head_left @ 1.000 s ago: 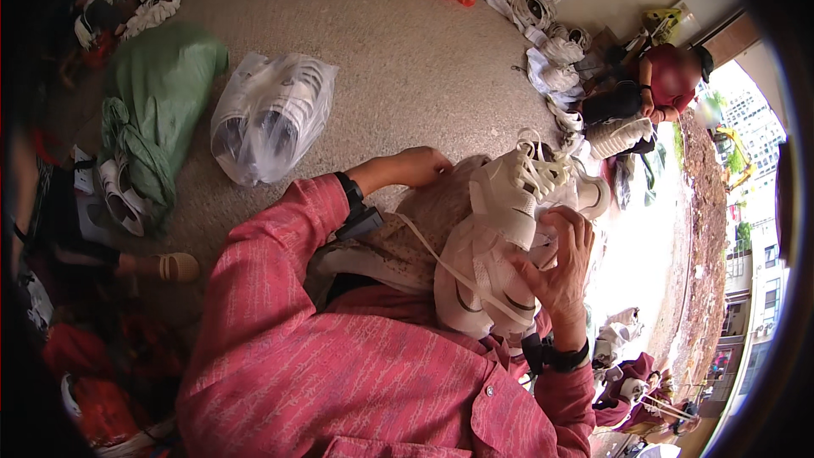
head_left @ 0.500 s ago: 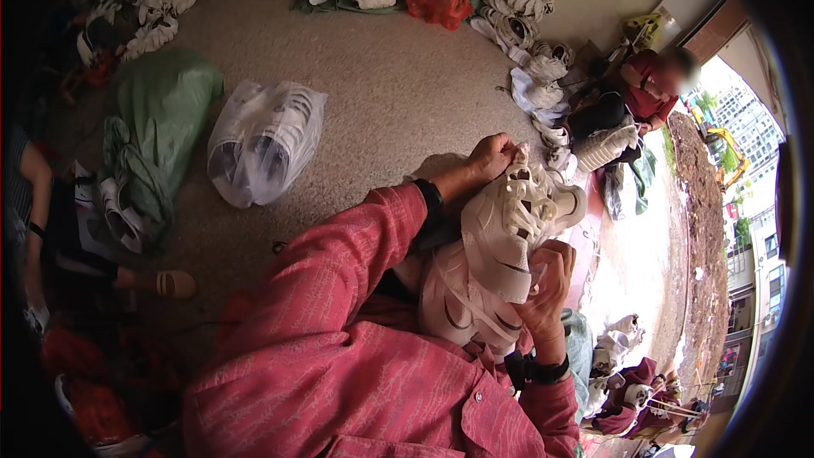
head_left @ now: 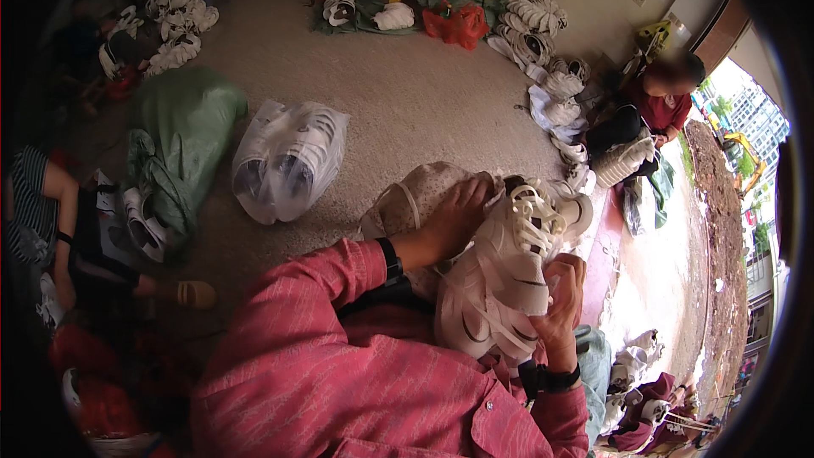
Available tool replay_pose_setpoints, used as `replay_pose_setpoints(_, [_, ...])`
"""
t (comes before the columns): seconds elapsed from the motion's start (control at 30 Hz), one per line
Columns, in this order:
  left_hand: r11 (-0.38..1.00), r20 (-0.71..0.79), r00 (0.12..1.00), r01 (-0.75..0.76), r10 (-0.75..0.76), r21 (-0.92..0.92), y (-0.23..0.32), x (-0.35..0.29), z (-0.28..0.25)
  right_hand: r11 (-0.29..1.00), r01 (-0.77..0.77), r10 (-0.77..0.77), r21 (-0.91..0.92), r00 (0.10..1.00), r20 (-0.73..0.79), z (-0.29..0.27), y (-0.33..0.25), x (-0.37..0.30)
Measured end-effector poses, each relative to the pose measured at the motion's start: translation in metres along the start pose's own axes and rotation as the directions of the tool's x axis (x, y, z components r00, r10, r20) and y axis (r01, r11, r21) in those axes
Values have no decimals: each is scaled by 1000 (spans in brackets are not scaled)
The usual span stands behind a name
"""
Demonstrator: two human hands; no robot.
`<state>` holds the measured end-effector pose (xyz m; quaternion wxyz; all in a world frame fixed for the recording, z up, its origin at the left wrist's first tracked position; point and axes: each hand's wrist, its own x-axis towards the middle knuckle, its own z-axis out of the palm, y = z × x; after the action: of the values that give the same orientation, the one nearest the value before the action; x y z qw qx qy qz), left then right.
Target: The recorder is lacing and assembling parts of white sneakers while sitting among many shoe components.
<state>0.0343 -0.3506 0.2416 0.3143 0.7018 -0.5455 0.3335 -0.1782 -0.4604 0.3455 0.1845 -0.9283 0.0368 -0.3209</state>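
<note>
A white lace-up sneaker (head_left: 519, 267) sits over my lap, its toe toward me and pale laces (head_left: 534, 219) threaded across its tongue. My left hand (head_left: 458, 216) is against the sneaker's left side near the ankle opening, fingers together and bent over its edge, with the tips partly hidden. On the other side, my right hand (head_left: 561, 305) has curled fingers gripping the sneaker by its toe. More white sneakers (head_left: 479, 322) with loose straps or laces lie beneath it. Another white shoe (head_left: 572, 208) shows just beyond the laced one.
A clear plastic bag of sneakers (head_left: 291, 161) and a green sack (head_left: 182, 144) stand on the floor to the left. Piled white shoes (head_left: 534, 21) line the far wall. A person in a dark red top (head_left: 666, 110) sits at the right; other people sit left and lower right.
My left hand has left the laces at the sneaker's far end and come down to its side. My right hand keeps its hold at the toe. The view has shifted slightly.
</note>
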Motion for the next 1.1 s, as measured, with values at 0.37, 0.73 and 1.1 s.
replay_pose_setpoints(0.37, [482,796,569,649,207,-589,1,-69,-2,997,-77,78,27,994,-74,3,-8,-14])
replay_pose_setpoints(0.73, [705,776,287,326,561,-630,6,-44,-105,999,-37,46,37,964,-260,9,4,-13])
replay_pose_setpoints(1.1, [-319,746,652,684,-138,-656,10,57,-39,998,-4,12,60,992,-125,-10,14,4])
